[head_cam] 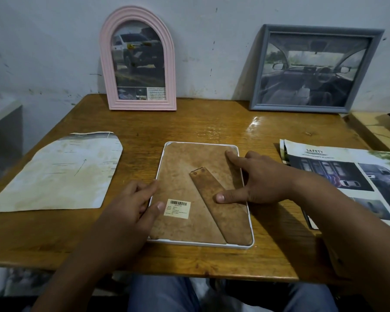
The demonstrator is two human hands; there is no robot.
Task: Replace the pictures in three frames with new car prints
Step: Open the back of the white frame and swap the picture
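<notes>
While both flat hands, left (pixel 131 206) and right (pixel 257 181), press it, the white frame (pixel 203 243) shows mottled brown backing.

wooden table (pixel 212 127); stained white wall (pixel 212 64) behind; pale ledge (pixel 2 113) left

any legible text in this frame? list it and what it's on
"SAFETY": heading on the car brochure at the table's right.
Smaller line under it: too blurred.
Barcode sticker on the white frame's backing board: digits and lines too small.
Text panel in the pink arched frame: unreadable.
</notes>
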